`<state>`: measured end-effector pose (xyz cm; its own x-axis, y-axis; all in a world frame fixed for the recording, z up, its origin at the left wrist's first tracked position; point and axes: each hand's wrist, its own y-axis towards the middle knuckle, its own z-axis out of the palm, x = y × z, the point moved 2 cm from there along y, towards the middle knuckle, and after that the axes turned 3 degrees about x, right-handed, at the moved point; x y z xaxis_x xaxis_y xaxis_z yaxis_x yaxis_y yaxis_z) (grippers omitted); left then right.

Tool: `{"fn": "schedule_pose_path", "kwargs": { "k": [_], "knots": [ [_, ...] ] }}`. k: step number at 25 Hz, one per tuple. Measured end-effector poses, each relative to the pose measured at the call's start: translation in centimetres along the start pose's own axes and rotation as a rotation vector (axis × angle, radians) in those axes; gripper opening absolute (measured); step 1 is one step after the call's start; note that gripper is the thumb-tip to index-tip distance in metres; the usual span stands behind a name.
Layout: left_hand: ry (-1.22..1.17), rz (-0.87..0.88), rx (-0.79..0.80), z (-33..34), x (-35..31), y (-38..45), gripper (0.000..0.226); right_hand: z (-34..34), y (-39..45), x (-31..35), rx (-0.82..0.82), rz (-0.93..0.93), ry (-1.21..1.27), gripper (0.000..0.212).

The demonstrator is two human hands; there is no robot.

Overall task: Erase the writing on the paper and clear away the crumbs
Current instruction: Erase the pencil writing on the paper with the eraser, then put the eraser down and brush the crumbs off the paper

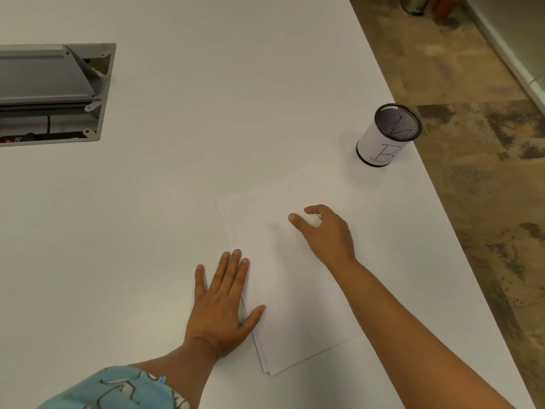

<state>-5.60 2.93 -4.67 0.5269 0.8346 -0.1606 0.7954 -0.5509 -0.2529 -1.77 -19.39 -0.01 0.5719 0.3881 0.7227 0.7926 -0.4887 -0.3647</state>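
A thin stack of white paper lies askew on the white counter, its sheet edges fanned slightly along the left side; no legible writing shows on the top sheet, only a few tiny dark specks scattered over it, too small to identify; the left hand lies flat with fingers spread, palm down across the paper's left edge, partly on the sheet and partly on the counter; the right hand rests on the upper part of the sheet, thumb and fingers closed around a small white eraser, most of which is hidden inside the grip; a blue patterned sleeve is cut off at the lower frame edge; beyond the paper, near the counter's right edge and well apart from the hands, stands a cylindrical black mesh pen cup wrapped in a white label bearing a hand-drawn letter "B"; its contents cannot be made out; at upper left a grey recessed hatch is set into the counter, its flap raised, cables dimly visible within; mottled brown floor lies past the counter's edge.
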Motion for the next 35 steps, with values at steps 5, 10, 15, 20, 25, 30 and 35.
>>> {"fn": "schedule_pose_path", "kwargs": {
  "k": [5,10,15,20,25,30,35],
  "knots": [
    [0.001,-0.008,0.008,0.0,0.1,0.0,0.079,0.2,0.3,-0.2,0.045,-0.093,-0.015,0.016],
    [0.000,-0.004,0.012,0.1,0.2,0.1,0.077,-0.7,1.9,0.3,0.111,-0.065,0.089,0.033],
    [0.009,-0.002,0.024,0.0,0.2,-0.1,0.077,-1.0,2.6,0.5,0.288,-0.153,0.103,0.016],
    [-0.011,0.006,0.010,-0.2,0.3,-0.1,0.076,-0.7,3.3,0.6,0.263,-0.092,0.148,0.044],
    [-0.008,0.006,0.011,-0.2,0.2,0.0,0.077,-2.9,7.2,0.9,0.238,-0.137,0.110,0.022],
    [-0.007,0.008,0.004,-0.2,0.3,-0.1,0.077,-6.6,13.9,1.2,-0.042,-0.285,-0.272,0.029],
    [-0.003,0.008,0.016,-0.1,0.3,-0.1,0.077,-5.6,16.1,1.2,0.004,-0.422,-0.684,0.035]
  ]
}}
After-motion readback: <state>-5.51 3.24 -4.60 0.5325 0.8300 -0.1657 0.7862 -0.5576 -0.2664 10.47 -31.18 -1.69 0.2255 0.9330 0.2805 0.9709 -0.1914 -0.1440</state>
